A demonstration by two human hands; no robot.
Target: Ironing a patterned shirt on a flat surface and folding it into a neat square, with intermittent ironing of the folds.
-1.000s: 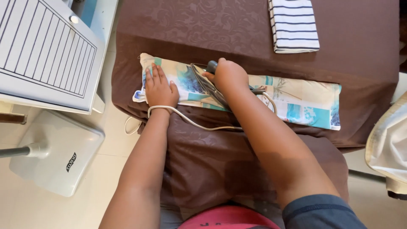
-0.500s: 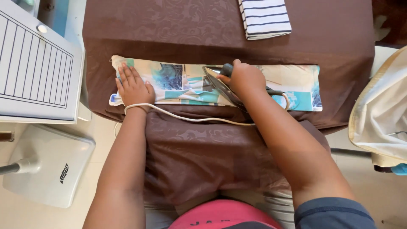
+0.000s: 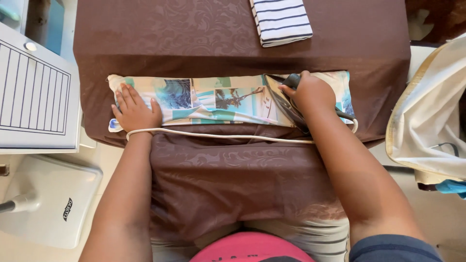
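A folded cloth printed with palm trees and waves lies lengthwise across a board covered in brown fabric. My left hand lies flat on the cloth's left end, fingers spread. My right hand is closed around the dark handle of an electric iron resting on the cloth's right part. The iron's white cord runs along the cloth's near edge and passes over my left wrist.
A folded white cloth with dark stripes lies at the board's far edge. A white slatted appliance and a white stand base are on the left. A cream cloth hangs at the right.
The iron and my right hand have slid to the right along the cloth. My left hand stays pressed on the left end. The camera view has shifted, moving everything left in frame.
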